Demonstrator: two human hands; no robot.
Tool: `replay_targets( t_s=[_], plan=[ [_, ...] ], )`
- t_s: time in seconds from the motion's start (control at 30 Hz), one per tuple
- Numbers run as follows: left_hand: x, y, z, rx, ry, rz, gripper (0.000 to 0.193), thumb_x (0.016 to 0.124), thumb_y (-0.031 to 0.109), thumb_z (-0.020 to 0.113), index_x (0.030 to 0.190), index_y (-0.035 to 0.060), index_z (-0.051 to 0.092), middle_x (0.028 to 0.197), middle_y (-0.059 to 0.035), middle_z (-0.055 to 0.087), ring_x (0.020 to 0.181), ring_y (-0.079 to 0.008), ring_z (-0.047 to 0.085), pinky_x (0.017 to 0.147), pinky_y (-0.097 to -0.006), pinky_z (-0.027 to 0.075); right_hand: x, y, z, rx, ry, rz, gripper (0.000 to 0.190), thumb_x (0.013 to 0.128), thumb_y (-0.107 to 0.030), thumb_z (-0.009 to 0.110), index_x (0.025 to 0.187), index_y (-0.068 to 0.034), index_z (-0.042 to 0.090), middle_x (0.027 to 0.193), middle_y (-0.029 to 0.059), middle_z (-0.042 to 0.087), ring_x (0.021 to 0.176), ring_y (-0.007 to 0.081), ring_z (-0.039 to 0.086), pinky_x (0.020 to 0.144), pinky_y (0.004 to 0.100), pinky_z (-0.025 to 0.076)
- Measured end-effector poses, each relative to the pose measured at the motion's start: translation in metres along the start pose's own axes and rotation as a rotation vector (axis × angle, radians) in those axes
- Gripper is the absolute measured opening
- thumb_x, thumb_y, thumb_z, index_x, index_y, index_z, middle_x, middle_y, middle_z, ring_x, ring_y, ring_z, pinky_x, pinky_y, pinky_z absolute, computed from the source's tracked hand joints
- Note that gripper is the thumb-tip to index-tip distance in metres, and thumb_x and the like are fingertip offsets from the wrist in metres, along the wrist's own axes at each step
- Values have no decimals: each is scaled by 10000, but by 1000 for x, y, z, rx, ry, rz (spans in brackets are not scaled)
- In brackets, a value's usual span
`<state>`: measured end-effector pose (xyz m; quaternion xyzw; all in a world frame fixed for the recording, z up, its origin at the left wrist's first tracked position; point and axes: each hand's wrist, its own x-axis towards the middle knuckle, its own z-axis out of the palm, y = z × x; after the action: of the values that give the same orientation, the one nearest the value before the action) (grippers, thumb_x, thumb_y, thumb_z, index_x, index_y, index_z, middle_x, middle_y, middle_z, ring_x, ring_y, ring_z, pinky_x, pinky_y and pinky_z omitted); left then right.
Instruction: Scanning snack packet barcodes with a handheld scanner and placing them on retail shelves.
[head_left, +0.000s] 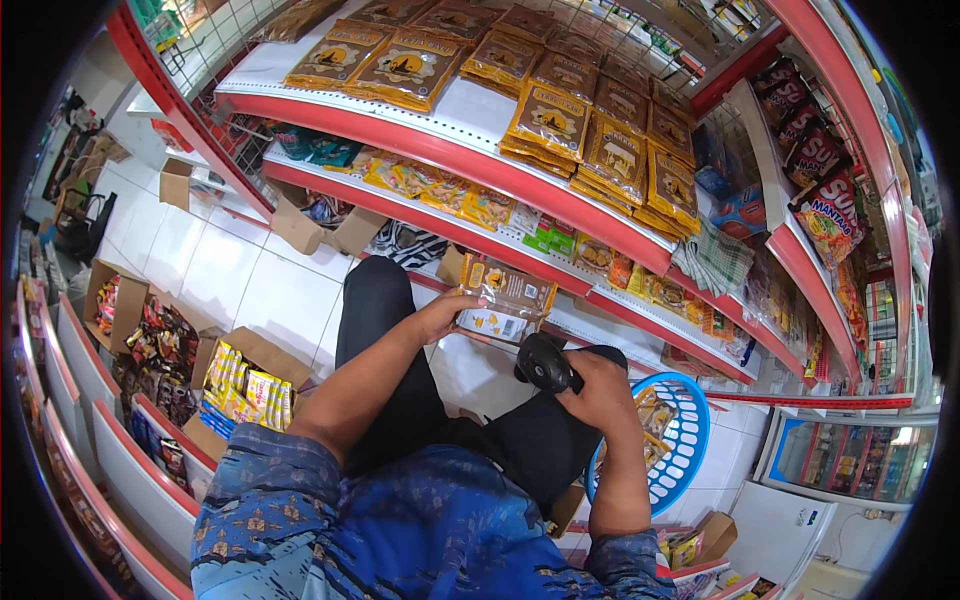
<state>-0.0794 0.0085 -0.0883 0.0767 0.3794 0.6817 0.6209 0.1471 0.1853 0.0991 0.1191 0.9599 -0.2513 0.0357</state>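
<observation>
My left hand (444, 316) grips the left edge of a brown and yellow plastic packet (504, 289), held over my lap. The packet's printed side, with a barcode on a white patch, faces up. My right hand (604, 394) is closed around the handle of a black handheld barcode scanner (543, 363). The scanner's head is close to the packet's lower right corner; whether they touch, I cannot tell. In front of me, stacks of similar brown packets (551, 120) lie on the white upper shelf (480, 94) with a red edge.
By my right knee stands a blue plastic basket (699, 439) with packets inside. A folded checked cloth (714, 257) hangs at the shelf edge. Lower shelves hold yellow snack packets (442, 191). Cardboard boxes of packaged goods (251, 394) stand on the tiled floor (281, 289) at left.
</observation>
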Motion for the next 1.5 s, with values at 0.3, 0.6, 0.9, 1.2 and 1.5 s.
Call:
replay_targets(
  t_s=[0.3, 0.6, 0.9, 1.2, 1.5],
  plan=[
    [4, 1, -8, 124, 88, -56, 570, 933, 267, 656, 1407, 27, 448, 1300, -172, 620, 1165, -296, 644, 894, -470, 602, 28, 21, 12, 239, 129, 320, 632, 747, -99, 699, 1334, -77, 465, 1008, 240, 673, 987, 436, 650, 858, 469, 514],
    [-1, 1, -12, 86, 119, -49, 590, 929, 267, 657, 1426, 45, 428, 1325, -159, 602, 1191, -299, 627, 927, -476, 585, 157, 100, 73, 82, 406, 319, 534, 755, -74, 749, 1187, -65, 437, 913, 197, 620, 849, 423, 655, 757, 464, 510],
    [10, -2, -13, -40, 75, 4, 566, 961, 272, 623, 1418, 11, 415, 1296, -200, 614, 1148, -320, 651, 898, -491, 597, 212, 132, 102, -178, 402, 307, 555, 834, -176, 738, 1300, -32, 471, 1089, 239, 669, 986, 445, 650, 826, 511, 543],
    [-10, 10, -9, -65, -20, -43, 836, 954, 641, 469, 1511, 39, 305, 1406, -225, 530, 1238, -356, 593, 1026, -491, 514, 106, 11, 99, -162, 121, -319, 835, 804, -408, 800, 1456, -26, 444, 1415, 253, 529, 1327, 424, 497, 1077, 467, 424],
    [-34, -18, -4, 600, 129, 67, 829, 943, 674, 515, 1454, 30, 410, 1206, -138, 630, 1057, -230, 643, 938, -367, 513, 11, 1, 167, 1580, 267, 469, 545, 897, -89, 715, 1387, -8, 492, 1247, 140, 630, 1171, 269, 617, 1000, 413, 501]
  ],
)
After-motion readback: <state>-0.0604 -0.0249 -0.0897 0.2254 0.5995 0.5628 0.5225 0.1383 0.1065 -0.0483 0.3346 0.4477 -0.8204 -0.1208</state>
